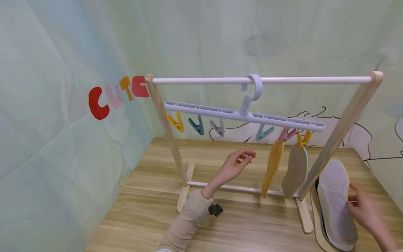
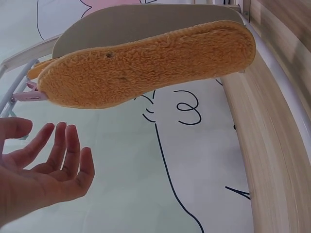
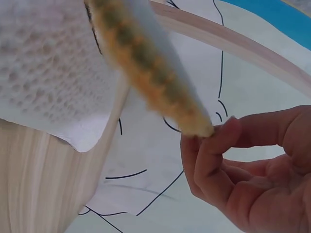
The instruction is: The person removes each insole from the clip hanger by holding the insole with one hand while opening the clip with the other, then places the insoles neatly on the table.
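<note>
My right hand point(image 1: 366, 210) pinches the edge of a grey fleecy insole point(image 1: 335, 196) at the right of the table. In the right wrist view, the yellowish rim of this insole meets my fingertips point(image 3: 221, 128). Other insoles lie under it, one of them beige point(image 1: 318, 224). Loosely bent, with nothing in its fingers, my left hand point(image 1: 234, 164) hovers below the hanger point(image 1: 214, 111). Beside it an orange fleecy insole point(image 2: 150, 68) hangs from a pink clothespin point(image 1: 287, 134). A taupe insole point(image 1: 294, 171) hangs by a yellow clothespin point(image 1: 303, 140) further right.
The hanger hooks over the white top bar of a wooden-sided rack point(image 1: 343, 133). Several bare clothespins, such as a teal one point(image 1: 196, 125), dangle from its left and middle. A small black object point(image 1: 215, 210) shows beside the left sleeve. Printed cloth stands behind the table.
</note>
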{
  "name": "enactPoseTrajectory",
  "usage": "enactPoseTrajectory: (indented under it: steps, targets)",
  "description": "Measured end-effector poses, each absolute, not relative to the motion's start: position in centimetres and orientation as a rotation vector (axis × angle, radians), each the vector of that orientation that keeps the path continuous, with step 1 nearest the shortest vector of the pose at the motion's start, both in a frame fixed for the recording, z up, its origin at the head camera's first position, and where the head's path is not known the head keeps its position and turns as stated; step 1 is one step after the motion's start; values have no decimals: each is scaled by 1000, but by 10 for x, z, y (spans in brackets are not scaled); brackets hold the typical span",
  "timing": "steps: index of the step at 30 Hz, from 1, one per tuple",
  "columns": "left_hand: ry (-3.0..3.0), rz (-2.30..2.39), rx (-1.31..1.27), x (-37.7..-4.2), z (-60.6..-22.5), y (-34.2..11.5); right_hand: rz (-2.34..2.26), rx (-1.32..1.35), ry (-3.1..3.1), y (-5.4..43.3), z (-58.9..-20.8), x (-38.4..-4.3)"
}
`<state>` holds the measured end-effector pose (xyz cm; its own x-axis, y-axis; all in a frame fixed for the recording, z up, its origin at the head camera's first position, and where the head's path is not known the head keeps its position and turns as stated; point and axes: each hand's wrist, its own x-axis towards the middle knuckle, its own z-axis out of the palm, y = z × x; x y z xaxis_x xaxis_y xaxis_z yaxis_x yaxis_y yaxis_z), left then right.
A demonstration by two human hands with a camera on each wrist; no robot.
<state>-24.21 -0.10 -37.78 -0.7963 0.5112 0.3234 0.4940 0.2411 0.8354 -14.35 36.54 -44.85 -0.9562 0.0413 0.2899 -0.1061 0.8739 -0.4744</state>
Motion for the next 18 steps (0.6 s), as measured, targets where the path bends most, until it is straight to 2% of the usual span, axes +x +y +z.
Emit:
enactPoseTrajectory:
  steps: [13, 18]
  targets:
    - [2464, 1646, 988, -242, -379, -2, 837, 107, -2865, 377, -468, -153]
    - [2478, 1645, 967, -242, -378, -2, 741, 87, -2941, 371, -461, -153]
